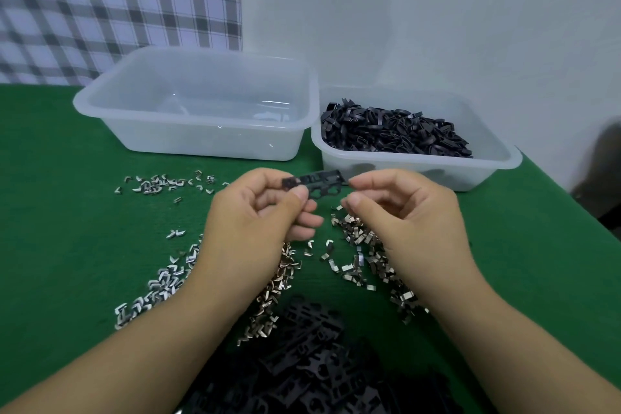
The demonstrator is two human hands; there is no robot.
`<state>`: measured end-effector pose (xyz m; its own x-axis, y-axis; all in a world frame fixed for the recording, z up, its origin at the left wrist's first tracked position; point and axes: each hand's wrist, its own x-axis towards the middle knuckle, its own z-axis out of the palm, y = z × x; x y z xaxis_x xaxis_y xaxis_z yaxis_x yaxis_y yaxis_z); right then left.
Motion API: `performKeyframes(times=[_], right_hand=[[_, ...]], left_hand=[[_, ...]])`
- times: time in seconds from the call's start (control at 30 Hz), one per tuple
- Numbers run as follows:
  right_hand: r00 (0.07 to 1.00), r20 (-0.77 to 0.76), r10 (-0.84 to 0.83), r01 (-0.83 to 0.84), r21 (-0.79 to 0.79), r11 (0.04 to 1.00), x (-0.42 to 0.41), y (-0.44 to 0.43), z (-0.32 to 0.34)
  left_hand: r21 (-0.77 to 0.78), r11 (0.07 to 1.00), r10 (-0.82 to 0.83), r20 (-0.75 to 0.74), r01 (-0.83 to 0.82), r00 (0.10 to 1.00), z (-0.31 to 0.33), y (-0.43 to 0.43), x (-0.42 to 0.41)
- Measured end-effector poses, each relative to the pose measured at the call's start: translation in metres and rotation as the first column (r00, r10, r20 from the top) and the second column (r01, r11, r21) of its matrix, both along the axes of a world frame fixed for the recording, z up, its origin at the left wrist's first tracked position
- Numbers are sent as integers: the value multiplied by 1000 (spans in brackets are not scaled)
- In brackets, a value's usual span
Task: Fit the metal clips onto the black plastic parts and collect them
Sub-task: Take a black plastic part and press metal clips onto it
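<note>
A flat black plastic part [319, 182] is held up over the green table between both hands. My left hand [258, 215] pinches its left end between thumb and forefinger. My right hand [400, 208] has thumb and forefinger curled together at its right end; whether they hold a clip is too small to tell. Small metal clips [356, 245] lie scattered on the cloth under and around my hands, with more at the left [158, 183]. A heap of black plastic parts [312, 356] lies close to me at the bottom of the view.
A translucent tub [141, 84] stands at the back left with little visible inside. A second tub [497, 161] at the back right holds a pile of black pieces [393, 131]. The green cloth table [60, 212] meets a white wall; a dark object stands at the right edge.
</note>
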<state>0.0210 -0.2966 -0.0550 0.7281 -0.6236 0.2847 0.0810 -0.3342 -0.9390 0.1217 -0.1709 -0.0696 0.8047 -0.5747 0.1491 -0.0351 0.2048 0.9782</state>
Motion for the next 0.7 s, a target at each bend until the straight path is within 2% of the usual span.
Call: performKeyframes(times=[0.07, 0.13, 0.2, 0.37, 0.7], right_hand=[[988, -153, -13, -17, -195, 981, -2, -6, -1], [946, -322, -27, -101, -376, 921, -4, -9, -2], [906, -424, -14, -202, -461, 864, -5, -8, -3], [855, -519, 11, -334, -533, 778, -3, -4, -3], [855, -518, 38, -380, -574, 725, 0, -5, -7]], left_hand=[[-4, 998, 60, 0, -60, 998, -2, 1, 2], [6, 995, 99, 13, -99, 995, -4, 1, 4], [13, 993, 114, 18, -114, 993, -5, 0, 4], [26, 993, 114, 54, -115, 992, -7, 0, 2], [43, 992, 111, 90, -115, 990, -5, 1, -1]])
